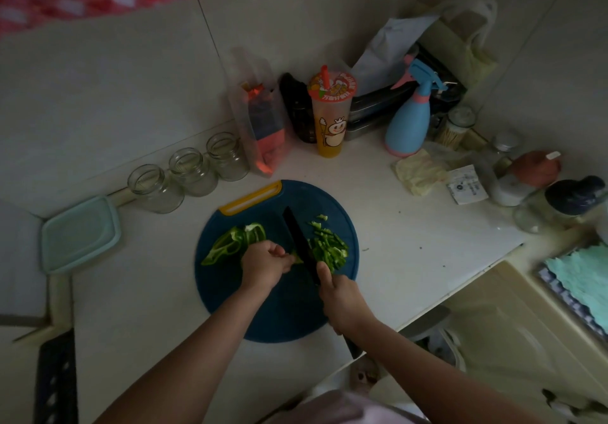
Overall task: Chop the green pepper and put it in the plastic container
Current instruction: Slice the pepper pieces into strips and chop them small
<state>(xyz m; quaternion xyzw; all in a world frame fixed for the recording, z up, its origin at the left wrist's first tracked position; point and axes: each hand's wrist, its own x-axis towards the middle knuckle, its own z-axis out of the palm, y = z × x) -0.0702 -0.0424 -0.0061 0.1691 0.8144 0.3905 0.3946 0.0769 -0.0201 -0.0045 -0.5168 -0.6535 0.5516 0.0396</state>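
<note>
Stands at a white desk [411, 236] with a round blue cutting board [286, 311] lying flat on it. Holds down the green pepper [230, 242] with the left hand [263, 262], fingers curled over its near end, the uncut length trailing off to the left on the board. Grips the black knife [297, 239] by the handle in the right hand [342, 301], thumb on top, blade angled across the board just beside the left fingers. Shows the chopped pieces [329, 247] heaped on the board to the right of the blade, touching it. Finds the plastic container [80, 234], pale green, far to the left and well apart from the board; cannot tell whether lidded. Notes three glass jars [190, 171] in a row behind the board, a printed drink cup [330, 117] with a red straw, and a blue spray bottle [409, 127] further right.
</note>
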